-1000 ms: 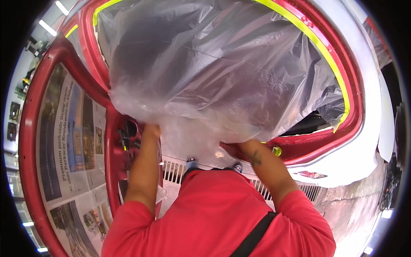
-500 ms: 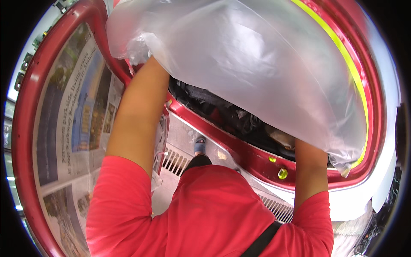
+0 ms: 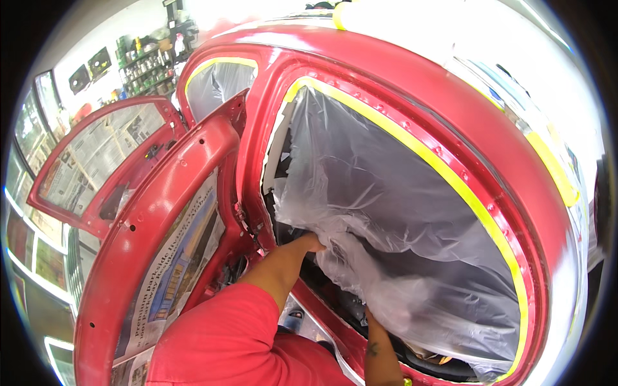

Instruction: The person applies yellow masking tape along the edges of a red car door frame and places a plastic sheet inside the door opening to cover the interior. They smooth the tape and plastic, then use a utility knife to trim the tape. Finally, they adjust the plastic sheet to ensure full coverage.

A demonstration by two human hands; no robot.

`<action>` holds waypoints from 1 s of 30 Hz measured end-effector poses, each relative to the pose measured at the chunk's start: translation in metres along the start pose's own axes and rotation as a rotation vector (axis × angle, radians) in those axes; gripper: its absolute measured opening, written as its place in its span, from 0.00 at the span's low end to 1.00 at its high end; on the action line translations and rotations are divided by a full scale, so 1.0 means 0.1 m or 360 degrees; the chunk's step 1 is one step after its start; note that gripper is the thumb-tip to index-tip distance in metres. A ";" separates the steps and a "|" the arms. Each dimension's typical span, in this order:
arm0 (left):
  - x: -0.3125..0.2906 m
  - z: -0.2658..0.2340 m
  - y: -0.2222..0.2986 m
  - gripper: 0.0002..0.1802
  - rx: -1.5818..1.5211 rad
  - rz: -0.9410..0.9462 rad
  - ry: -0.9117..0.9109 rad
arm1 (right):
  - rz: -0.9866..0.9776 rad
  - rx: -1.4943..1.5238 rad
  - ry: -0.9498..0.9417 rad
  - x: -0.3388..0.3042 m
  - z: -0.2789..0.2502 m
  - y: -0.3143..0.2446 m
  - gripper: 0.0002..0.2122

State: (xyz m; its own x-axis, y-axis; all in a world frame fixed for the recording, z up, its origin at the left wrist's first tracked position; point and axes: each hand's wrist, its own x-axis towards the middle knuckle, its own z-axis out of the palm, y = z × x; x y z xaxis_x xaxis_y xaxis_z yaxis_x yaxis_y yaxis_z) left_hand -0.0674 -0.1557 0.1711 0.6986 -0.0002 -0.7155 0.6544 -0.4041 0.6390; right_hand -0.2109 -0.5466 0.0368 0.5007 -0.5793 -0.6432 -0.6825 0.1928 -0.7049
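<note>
A translucent plastic sheet [image 3: 399, 199] hangs across the red car's door opening, its top and far side held by yellow masking tape [image 3: 444, 161]. My left hand [image 3: 313, 242] is at the sheet's loose lower left part, where the plastic bunches up against it; the hand looks closed on it, though its fingertips are hidden. My right forearm [image 3: 381, 350] reaches up to the sheet's lower edge, and the right hand goes behind the plastic, so its fingers do not show. The sheet's lower edge hangs loose over the dark interior.
An open red door [image 3: 109, 302] with newspaper [image 3: 174, 276] over its window stands at my left. Beyond it is another opened, papered door [image 3: 45, 186]. The red sill [image 3: 322, 315] runs below my arms. Shelves with cans [image 3: 147, 69] stand at the back left.
My view has lifted and shows more of the car. The sheet, earlier billowing out toward me, now lies back in the opening with folds, and my left hand has come into sight at its edge.
</note>
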 end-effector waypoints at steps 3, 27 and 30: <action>-0.03 0.06 -0.09 0.48 -0.0450 -0.0061 -0.0146 | 0.0154 0.0108 0.0056 0.07 -0.05 0.28 0.34; -0.89 -0.08 0.11 0.18 -0.1668 0.0700 0.0975 | 0.0922 0.0445 -0.0543 -0.83 -0.77 0.76 0.36; -1.07 -0.29 0.46 0.25 -0.1388 0.0817 0.1249 | 0.0795 0.0544 -0.0688 -0.33 -0.96 0.93 0.36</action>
State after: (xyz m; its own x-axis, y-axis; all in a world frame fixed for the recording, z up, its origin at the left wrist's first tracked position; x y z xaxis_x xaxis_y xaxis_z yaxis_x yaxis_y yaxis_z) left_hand -0.1036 -0.1472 0.2853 0.7139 0.6803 -0.1660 0.0242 0.2129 0.9768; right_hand -0.3420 -0.5858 0.0214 0.3872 -0.0084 -0.9219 -0.7153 0.6281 -0.3062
